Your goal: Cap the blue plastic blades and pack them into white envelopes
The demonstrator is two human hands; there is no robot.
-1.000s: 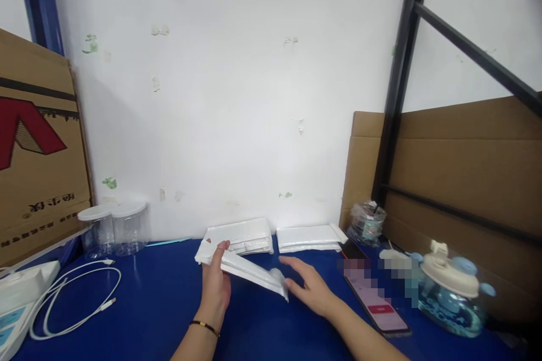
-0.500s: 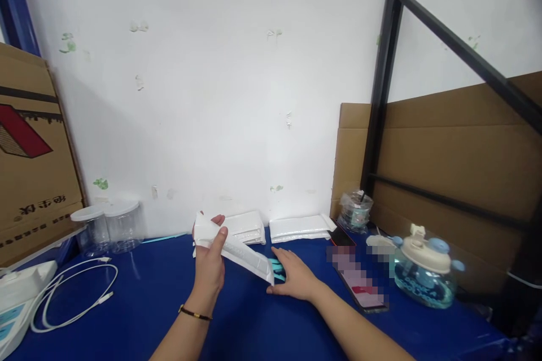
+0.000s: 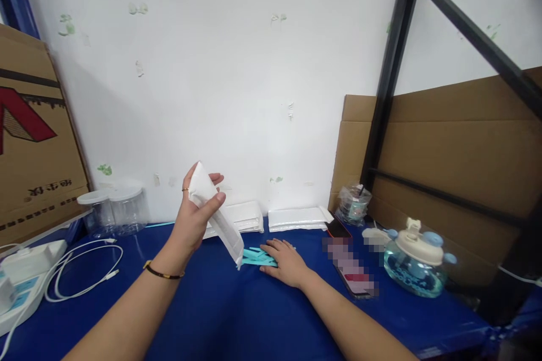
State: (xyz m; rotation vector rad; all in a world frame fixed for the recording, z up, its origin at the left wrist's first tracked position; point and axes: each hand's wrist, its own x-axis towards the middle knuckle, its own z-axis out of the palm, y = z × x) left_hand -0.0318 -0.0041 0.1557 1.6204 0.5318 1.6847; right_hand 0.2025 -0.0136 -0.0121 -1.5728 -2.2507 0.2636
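My left hand point(image 3: 197, 211) grips a long white packet point(image 3: 224, 232), raised and tilted, its lower end near the blue tabletop. Several turquoise strips point(image 3: 254, 257) lie on the table beside that end. My right hand point(image 3: 285, 262) rests flat with fingers spread over the right ends of the strips, which its fingers partly hide. Behind my left hand is a stack of white packets point(image 3: 245, 217), and another white packet stack point(image 3: 296, 218) sits to its right against the wall.
Clear jars point(image 3: 127, 211), a white cable point(image 3: 80, 254) and a power strip point(image 3: 31, 299) are at left. A phone point(image 3: 353, 276), a wrapped cup point(image 3: 354, 203) and a blue bottle point(image 3: 417, 262) stand or lie at right, beside a black metal frame point(image 3: 389, 73).
My left hand has lifted the packet up and to the left, tilting it more steeply. More of the turquoise strips now show beside my right hand.
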